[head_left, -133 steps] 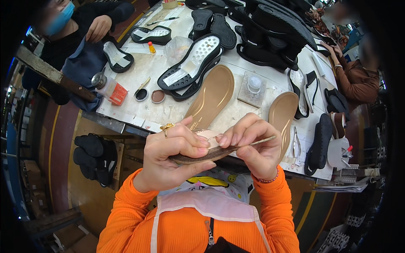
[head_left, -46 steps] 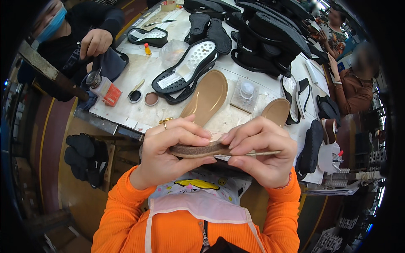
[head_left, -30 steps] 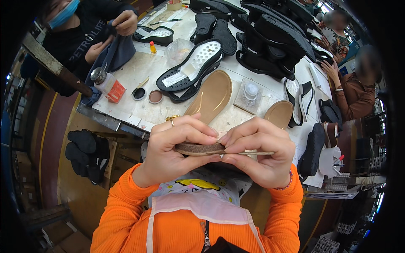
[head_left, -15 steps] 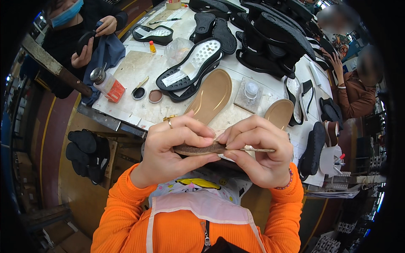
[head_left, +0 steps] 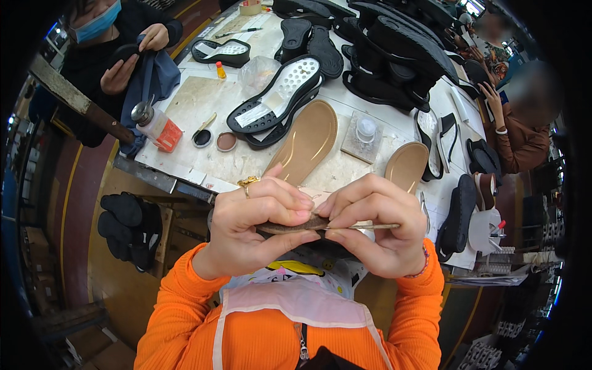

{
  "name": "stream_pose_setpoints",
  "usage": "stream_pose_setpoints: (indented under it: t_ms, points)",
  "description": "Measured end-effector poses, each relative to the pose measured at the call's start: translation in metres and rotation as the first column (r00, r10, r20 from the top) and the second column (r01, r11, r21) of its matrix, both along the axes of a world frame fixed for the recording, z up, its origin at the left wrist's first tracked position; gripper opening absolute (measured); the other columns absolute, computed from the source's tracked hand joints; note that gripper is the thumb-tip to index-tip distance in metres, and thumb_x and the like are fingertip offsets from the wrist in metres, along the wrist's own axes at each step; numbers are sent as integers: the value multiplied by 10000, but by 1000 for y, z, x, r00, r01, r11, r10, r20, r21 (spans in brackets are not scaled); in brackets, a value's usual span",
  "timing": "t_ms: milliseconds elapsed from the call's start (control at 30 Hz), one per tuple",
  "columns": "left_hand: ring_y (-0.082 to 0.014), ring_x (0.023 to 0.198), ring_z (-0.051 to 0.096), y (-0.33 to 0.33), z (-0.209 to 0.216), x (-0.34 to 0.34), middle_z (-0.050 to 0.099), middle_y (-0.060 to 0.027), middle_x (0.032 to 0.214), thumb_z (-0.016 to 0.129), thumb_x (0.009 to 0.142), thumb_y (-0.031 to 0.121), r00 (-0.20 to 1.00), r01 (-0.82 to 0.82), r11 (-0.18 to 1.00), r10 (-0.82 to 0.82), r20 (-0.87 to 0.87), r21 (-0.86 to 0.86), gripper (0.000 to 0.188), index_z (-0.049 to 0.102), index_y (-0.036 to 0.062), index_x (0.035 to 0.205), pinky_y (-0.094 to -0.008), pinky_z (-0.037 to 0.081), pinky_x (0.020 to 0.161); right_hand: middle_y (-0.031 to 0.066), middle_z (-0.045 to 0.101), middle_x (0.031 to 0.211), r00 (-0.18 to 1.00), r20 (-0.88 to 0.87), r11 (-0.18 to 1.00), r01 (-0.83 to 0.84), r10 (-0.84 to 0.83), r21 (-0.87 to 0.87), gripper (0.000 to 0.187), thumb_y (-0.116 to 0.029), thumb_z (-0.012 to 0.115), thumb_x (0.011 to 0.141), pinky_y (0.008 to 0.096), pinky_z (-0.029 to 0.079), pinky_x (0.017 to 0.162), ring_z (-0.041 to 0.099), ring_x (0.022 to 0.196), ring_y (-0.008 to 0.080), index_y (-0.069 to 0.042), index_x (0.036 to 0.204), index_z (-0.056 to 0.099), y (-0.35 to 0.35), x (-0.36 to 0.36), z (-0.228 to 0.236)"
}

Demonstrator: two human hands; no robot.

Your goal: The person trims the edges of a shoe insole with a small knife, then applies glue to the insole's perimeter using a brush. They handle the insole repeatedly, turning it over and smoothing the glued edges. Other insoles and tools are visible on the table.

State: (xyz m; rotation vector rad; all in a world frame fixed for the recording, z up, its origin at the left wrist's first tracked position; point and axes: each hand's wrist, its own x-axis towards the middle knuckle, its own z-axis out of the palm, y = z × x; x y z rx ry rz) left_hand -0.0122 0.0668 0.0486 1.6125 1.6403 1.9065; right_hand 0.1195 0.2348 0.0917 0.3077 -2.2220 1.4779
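tape roll [head_left: 250, 7], black pen [head_left: 238, 32], crumpled clear bag [head_left: 257, 74]

The central tan insole [head_left: 310, 137] looks smooth and matt.

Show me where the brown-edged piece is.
In the head view, the brown-edged piece is just below the picture's centre, pinched by the left hand and the right hand, with a tan insole lying on the table beyond it.
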Motion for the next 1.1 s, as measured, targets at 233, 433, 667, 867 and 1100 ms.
stream_pose_setpoints:
  t_ms: [233,433,667,867,1100]
  points:
    - [-197,856,696,-3,2,3,711,-75,863,857,634,56,1000,14,1000,-14,0,-9,202,710,66,773,-486,358,1051,113,609,925,992,3,831,109,-128,-545,66,41,650,835,302,522,793,631,856,179,42,895,623,26,1,-20]
    - [-192,842,695,-4,1,4,713,-72,859,856,630,48,1000,22,1000,-22,-12,-1,205,713,67,776,-514,346,1064,80,652,889,890,96,790,442,-446,-425,115,-58,675,867,264,528,772,627,787,130,32,927,637,85,-4,-54]
    - [-197,832,693,-2,-1,5,696,-61,855,847,634,21,1000,20,999,-19,-13,30,211,706,56,787,-515,367,1054,45,673,780,724,273,719,681,-634,-138,187,-132,707,852,210,496,686,613,709,86,44,898,664,151,-14,-106]
    - [-195,830,693,-3,-2,3,689,-56,845,846,638,22,1000,15,1000,-15,-18,20,213,695,57,783,-522,371,1051,53,682,719,710,284,719,689,-645,-90,144,-89,710,826,213,494,615,619,646,77,43,878,693,153,-29,-139]
    - [-188,822,692,-1,-2,3,686,-54,834,851,638,29,1000,10,1000,-10,-10,26,214,695,59,781,-524,366,1057,71,692,745,622,248,667,720,-743,192,140,-67,704,840,222,514,629,645,673,97,59,896,681,151,-34,-140]
